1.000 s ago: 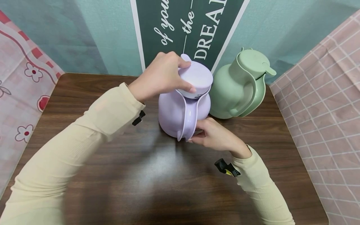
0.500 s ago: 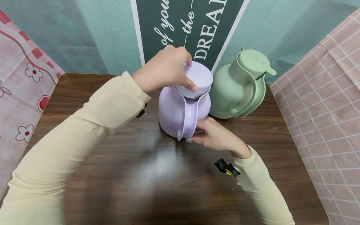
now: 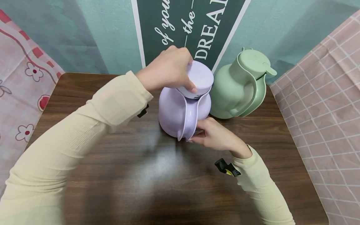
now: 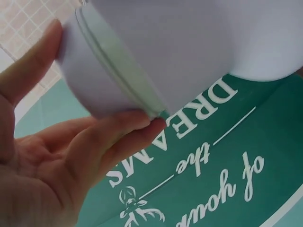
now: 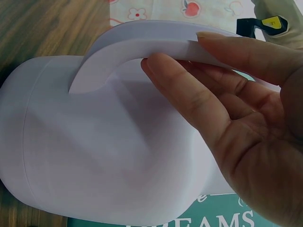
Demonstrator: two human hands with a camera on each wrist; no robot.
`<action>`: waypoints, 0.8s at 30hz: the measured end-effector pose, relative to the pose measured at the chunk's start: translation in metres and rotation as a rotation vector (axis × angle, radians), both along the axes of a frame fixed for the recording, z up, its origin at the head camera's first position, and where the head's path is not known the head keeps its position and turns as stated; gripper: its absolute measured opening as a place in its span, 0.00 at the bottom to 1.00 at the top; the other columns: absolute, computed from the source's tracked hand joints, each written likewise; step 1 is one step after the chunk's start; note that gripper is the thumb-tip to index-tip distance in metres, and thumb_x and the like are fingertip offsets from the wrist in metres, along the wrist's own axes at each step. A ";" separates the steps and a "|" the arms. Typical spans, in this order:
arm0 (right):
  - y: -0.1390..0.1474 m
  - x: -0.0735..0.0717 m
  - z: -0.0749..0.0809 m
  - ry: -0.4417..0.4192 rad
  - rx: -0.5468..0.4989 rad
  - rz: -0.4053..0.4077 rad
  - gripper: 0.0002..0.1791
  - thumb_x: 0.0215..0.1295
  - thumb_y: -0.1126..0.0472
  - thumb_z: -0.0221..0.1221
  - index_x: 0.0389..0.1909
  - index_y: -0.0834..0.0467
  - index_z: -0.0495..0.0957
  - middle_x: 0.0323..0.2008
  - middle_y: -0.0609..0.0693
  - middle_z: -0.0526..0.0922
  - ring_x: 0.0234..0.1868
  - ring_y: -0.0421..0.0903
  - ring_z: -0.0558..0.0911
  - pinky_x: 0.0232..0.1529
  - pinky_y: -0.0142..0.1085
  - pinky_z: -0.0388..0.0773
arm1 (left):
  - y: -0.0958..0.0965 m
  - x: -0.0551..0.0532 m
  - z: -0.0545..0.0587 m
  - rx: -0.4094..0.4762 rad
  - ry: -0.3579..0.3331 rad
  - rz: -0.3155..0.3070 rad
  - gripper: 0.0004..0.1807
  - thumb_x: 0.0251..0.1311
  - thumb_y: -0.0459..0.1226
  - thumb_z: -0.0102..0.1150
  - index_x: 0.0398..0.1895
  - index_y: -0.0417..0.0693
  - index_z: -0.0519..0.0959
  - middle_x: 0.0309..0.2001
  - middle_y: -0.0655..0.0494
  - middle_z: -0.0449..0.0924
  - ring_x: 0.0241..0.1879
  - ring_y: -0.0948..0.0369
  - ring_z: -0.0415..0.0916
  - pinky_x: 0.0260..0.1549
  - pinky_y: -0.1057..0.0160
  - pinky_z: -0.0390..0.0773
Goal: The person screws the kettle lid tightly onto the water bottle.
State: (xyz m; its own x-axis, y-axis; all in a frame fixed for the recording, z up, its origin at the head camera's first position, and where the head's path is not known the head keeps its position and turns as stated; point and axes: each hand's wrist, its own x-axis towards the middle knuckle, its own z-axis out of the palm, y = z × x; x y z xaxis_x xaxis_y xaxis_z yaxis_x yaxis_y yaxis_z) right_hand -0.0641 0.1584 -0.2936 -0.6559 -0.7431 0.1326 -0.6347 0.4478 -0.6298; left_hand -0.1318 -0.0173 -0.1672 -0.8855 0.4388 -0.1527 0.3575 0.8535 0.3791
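Observation:
A lavender thermos jug stands upright on the wooden table. My left hand grips its round lid from the left side, thumb toward me. In the left wrist view the thumb and fingers lie around the lid, and a pale green band shows between lid and neck. Low on the jug, my right hand holds the handle, which faces me. The right wrist view has the thumb and fingers on either side of the handle. The jug's far side is hidden.
A similar green thermos jug stands close on the right, its handle toward the front right. Behind is a dark green sign with white lettering against a teal cloth. A patterned pink cloth hangs left, and a pink tiled covering right.
My left hand has turned and shifted slightly right around the lid. The lid's rear tab, visible earlier, is now hidden by that hand. The jug body and right hand stay in place.

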 end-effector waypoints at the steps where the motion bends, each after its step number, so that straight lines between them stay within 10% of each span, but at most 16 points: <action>1: 0.000 0.000 0.001 -0.001 0.001 0.000 0.10 0.48 0.68 0.66 0.33 0.59 0.79 0.29 0.43 0.81 0.31 0.36 0.78 0.36 0.32 0.75 | 0.000 0.000 0.000 0.007 0.007 0.003 0.25 0.41 0.49 0.71 0.37 0.42 0.77 0.39 0.53 0.72 0.43 0.56 0.62 0.38 0.63 0.67; 7: 0.001 0.001 0.003 -0.004 -0.009 -0.006 0.10 0.48 0.68 0.66 0.33 0.59 0.79 0.30 0.43 0.81 0.33 0.37 0.77 0.37 0.33 0.74 | -0.005 0.001 -0.009 0.050 0.028 -0.008 0.22 0.44 0.49 0.69 0.28 0.41 0.74 0.35 0.50 0.71 0.40 0.53 0.63 0.35 0.61 0.65; 14: 0.003 0.012 -0.001 -0.057 -0.008 0.019 0.10 0.50 0.68 0.66 0.34 0.60 0.79 0.31 0.45 0.82 0.33 0.36 0.79 0.36 0.30 0.75 | -0.007 0.008 -0.027 0.062 -0.024 -0.059 0.32 0.46 0.47 0.68 0.55 0.42 0.71 0.43 0.48 0.75 0.44 0.51 0.66 0.40 0.57 0.69; 24: 0.003 0.013 0.013 -0.107 -0.031 0.010 0.09 0.51 0.70 0.64 0.34 0.61 0.78 0.31 0.47 0.83 0.34 0.37 0.80 0.36 0.29 0.76 | -0.007 0.013 -0.011 0.091 -0.009 -0.055 0.39 0.45 0.48 0.68 0.60 0.43 0.66 0.45 0.50 0.75 0.47 0.50 0.66 0.42 0.57 0.68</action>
State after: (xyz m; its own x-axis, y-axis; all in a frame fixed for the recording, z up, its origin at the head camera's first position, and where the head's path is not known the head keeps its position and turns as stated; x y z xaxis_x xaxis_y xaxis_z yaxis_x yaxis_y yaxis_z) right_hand -0.0509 0.1619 -0.2802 -0.6600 -0.7463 0.0857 -0.5676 0.4207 -0.7077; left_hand -0.1188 -0.0242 -0.1784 -0.8586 0.4989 -0.1180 0.3988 0.7946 0.4578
